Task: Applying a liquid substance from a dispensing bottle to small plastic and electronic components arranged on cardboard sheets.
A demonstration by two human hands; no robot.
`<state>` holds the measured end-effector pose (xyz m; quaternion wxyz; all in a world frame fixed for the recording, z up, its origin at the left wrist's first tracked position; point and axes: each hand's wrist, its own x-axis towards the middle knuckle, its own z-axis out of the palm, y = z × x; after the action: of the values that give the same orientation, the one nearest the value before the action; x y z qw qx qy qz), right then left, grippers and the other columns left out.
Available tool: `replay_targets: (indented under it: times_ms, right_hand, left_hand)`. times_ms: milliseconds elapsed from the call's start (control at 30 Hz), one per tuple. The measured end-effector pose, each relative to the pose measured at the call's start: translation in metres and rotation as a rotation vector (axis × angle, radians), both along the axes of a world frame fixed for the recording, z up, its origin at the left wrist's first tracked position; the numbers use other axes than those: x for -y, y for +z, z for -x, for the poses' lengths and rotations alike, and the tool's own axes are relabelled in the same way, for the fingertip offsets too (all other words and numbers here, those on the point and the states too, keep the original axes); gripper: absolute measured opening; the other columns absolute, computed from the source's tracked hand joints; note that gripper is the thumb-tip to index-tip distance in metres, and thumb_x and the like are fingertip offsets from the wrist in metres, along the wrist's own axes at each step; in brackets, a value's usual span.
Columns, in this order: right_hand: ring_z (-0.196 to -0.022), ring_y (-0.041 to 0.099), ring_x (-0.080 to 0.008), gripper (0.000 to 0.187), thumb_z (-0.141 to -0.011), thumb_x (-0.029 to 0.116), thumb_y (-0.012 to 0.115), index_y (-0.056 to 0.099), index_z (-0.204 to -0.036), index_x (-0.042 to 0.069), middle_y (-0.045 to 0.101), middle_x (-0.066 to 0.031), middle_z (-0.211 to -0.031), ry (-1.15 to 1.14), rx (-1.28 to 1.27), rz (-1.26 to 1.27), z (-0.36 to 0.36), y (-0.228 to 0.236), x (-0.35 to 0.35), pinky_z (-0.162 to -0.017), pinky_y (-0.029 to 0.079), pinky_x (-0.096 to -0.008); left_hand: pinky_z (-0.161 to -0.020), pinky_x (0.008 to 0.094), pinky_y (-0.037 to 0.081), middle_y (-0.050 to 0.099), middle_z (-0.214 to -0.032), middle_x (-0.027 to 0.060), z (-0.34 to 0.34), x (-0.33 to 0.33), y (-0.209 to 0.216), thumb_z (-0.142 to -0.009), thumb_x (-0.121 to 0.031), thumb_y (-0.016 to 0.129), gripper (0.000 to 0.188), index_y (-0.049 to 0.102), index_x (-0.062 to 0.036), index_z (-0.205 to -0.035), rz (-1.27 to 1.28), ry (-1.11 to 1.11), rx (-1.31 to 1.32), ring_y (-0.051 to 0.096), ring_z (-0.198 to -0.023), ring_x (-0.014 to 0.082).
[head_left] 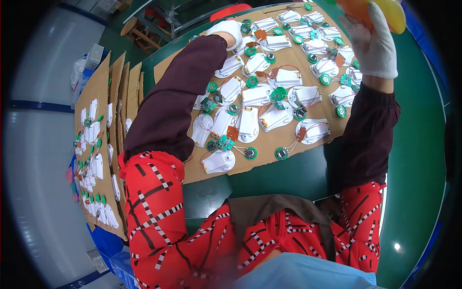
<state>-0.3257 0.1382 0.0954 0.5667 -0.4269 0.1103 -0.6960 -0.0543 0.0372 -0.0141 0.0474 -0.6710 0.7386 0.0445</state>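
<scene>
My right hand [378, 50], in a white knit glove, is raised at the far right beside the cardboard. It is closed around a glossy orange and yellow rounded plastic piece [395, 15], cut off by the upper rim of the view. At the far left edge of the cardboard sheet [262, 160] is my left hand [227, 32], also gloved. Its fingers are mostly hidden, so what it touches there cannot be made out. Spread over the sheet lie several white plastic housings [288, 78], wired to green circuit boards [225, 142] and round speakers [250, 153].
More cardboard sheets [115, 91] stand tilted at the left, with similar wired housings [91, 166] on the outer one. The table top [418, 120] is dark green. A red stool seat [230, 10] and a wooden stool [137, 30] are beyond the table.
</scene>
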Motion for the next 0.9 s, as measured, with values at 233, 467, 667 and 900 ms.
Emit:
replay_targets:
  times_ms: [233, 467, 667, 900]
  right_hand:
    - [-0.087, 0.061, -0.0154, 0.041, -0.079, 0.019, 0.067, 0.052, -0.114, 0.003, 0.062, -0.0070, -0.102, -0.079, -0.447, 0.036, -0.011, -0.008, 0.002, -0.069, 0.049, -0.0253]
    - [-0.078, 0.061, -0.0123, 0.042, -0.074, 0.022, 0.073, 0.058, -0.108, 0.003, 0.063, -0.0046, -0.092, 0.009, -0.732, -0.153, -0.032, -0.020, 0.025, -0.063, 0.048, -0.0230]
    - [-0.077, 0.060, -0.0127, 0.040, -0.076, 0.021, 0.072, 0.057, -0.108, 0.003, 0.063, -0.0042, -0.091, 0.052, -0.733, -0.128, -0.046, -0.028, 0.040, -0.066, 0.048, -0.0250]
    - [-0.081, 0.061, -0.0137, 0.042, -0.075, 0.016, 0.071, 0.055, -0.112, 0.003, 0.063, -0.0066, -0.097, 0.069, -0.741, -0.057, -0.064, -0.024, 0.043, -0.067, 0.050, -0.0264]
  left_hand:
    - [-0.077, 0.0353, 0.047, 0.065, -0.090, 0.0167, -0.007, -0.014, 0.004, -0.076, -0.027, 0.060, 0.026, 0.068, -0.0054, -0.088, -0.008, -0.023, -0.123, 0.062, -0.085, 0.0299]
    - [-0.077, 0.0352, 0.047, 0.065, -0.091, 0.0164, 0.000, -0.013, 0.000, -0.075, -0.027, 0.061, 0.028, 0.069, -0.0061, -0.093, -0.021, -0.037, -0.138, 0.062, -0.085, 0.0286]
    - [-0.077, 0.0353, 0.048, 0.065, -0.090, 0.0163, -0.005, -0.012, 0.000, -0.075, -0.025, 0.061, 0.028, 0.068, -0.0053, -0.093, 0.031, -0.041, -0.135, 0.063, -0.083, 0.0288]
    - [-0.068, 0.0316, 0.052, 0.066, -0.090, 0.0127, -0.011, -0.021, 0.021, -0.082, -0.019, 0.055, 0.027, 0.061, -0.0005, -0.101, -0.162, 0.076, -0.348, 0.066, -0.076, 0.0216]
